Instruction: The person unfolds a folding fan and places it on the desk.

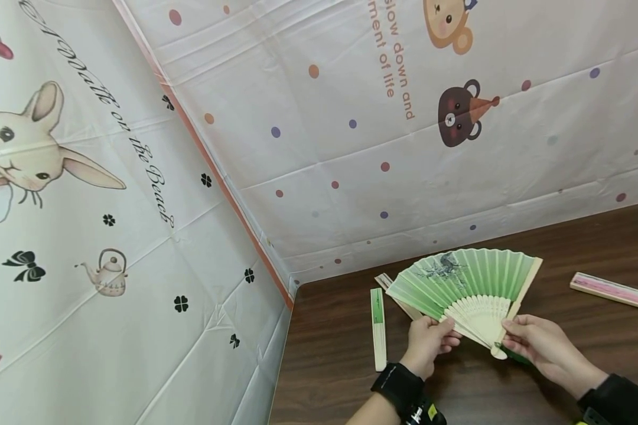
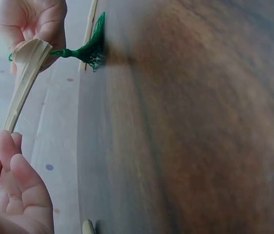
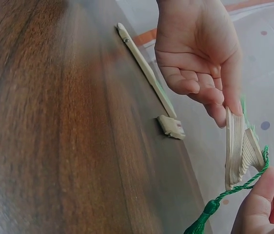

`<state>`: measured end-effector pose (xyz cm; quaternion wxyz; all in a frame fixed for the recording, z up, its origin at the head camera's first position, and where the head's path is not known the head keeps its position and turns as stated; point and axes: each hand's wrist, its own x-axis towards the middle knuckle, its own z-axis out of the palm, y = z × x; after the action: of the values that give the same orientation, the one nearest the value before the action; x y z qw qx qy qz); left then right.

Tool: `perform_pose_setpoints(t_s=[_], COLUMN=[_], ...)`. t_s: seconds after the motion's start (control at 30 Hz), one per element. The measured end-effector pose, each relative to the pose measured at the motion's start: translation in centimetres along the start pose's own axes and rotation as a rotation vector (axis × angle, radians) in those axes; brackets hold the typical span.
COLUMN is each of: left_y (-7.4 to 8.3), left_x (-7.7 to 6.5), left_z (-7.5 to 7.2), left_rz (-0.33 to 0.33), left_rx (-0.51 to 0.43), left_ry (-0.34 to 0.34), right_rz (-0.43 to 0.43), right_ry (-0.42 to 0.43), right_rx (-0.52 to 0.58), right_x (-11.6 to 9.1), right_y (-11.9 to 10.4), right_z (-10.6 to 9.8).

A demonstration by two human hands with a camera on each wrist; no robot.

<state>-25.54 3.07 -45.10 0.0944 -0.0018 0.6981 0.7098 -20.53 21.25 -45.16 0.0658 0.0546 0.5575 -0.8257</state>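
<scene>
A green folding fan (image 1: pixel 473 283) with a dark printed picture is spread wide above the table, its pale ribs meeting at a pivot near the bottom. My left hand (image 1: pixel 427 342) pinches the outer rib on the fan's left side. On the other side, my right hand (image 1: pixel 542 348) grips the right guard rib close to the pivot. From the pivot end hangs a green tassel (image 2: pixel 90 48) on a twisted cord, seen in both wrist views. In the right wrist view the left hand (image 3: pixel 200 53) holds the stacked ribs between thumb and fingers.
On the brown wooden table (image 1: pixel 329 336) a folded green fan (image 1: pixel 378 330) lies left of my left hand. Another folded fan (image 1: pixel 385 282) lies partly hidden behind the spread one. A folded pink fan (image 1: pixel 617 290) rests at the right. Printed white cloth (image 1: pixel 319 153) hangs behind the table.
</scene>
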Motion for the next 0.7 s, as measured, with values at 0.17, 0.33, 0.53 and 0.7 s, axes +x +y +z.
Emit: perform_pose_setpoints(t_s=[0.17,0.33,0.53,0.7], left_y=[0.18,0.17,0.07,0.15], left_x=[-0.07,-0.02,0.17,0.07], left_z=[-0.04,-0.06,-0.04,0.04], left_rz=[-0.006,-0.002,-0.005,-0.019], left_rx=[-0.008,-0.01,-0.011,-0.013], left_ry=[0.004,0.002,0.004,0.011], right_rz=[-0.004,0.0,-0.009,-0.007], right_ry=[0.011,0.019,0.024,0.034], right_rx=[0.043,0.067,0.089,0.105], right_x=[-0.1,-0.09,-0.02,-0.01], right_y=[-0.08,-0.17,-0.12,-0.04], right_z=[0.08,0.0,-0.14,-0.25])
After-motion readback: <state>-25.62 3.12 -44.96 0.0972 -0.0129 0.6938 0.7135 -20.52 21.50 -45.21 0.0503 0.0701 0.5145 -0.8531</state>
